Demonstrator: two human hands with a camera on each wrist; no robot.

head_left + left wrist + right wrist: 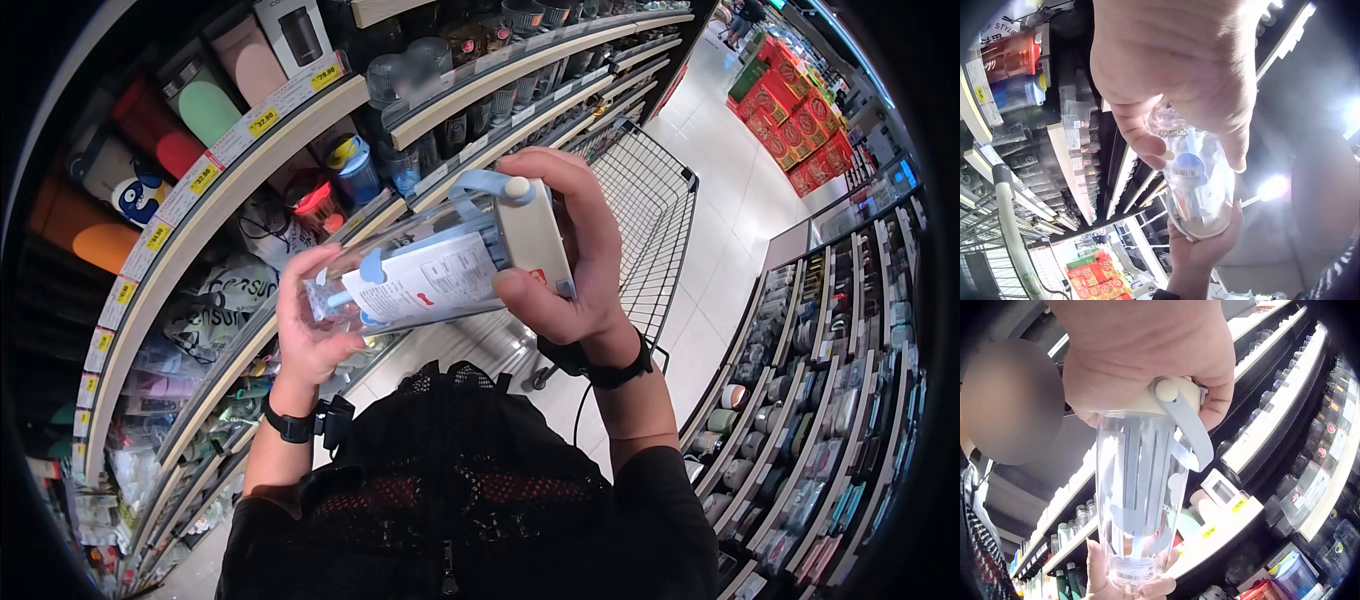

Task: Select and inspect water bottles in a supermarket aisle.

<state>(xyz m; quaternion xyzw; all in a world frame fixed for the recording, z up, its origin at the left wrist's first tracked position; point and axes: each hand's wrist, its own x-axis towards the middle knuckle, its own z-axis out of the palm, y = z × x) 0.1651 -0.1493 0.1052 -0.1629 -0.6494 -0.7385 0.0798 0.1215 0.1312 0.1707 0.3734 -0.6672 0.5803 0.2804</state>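
Observation:
A clear water bottle (420, 275) with a cream lid (535, 240) and a blue carry strap (480, 184) lies sideways between both hands. My right hand (575, 240) grips the lid end, thumb on its near side. Around the clear base curl the fingers of my left hand (310, 320). A white printed label (430, 280) faces up on the bottle's side. In the right wrist view a grey-blue slotted insert (1145, 475) and a blue straw show through the clear wall. The left wrist view shows a small barcode sticker (1186, 171) near the base.
A wire shopping cart (640, 220) stands just beyond my right hand. Shelves with tumblers (205, 105), glasses and yellow price tags run along the left. More stocked shelves (790, 400) line the right. Red boxes (800, 120) are stacked across the tiled aisle.

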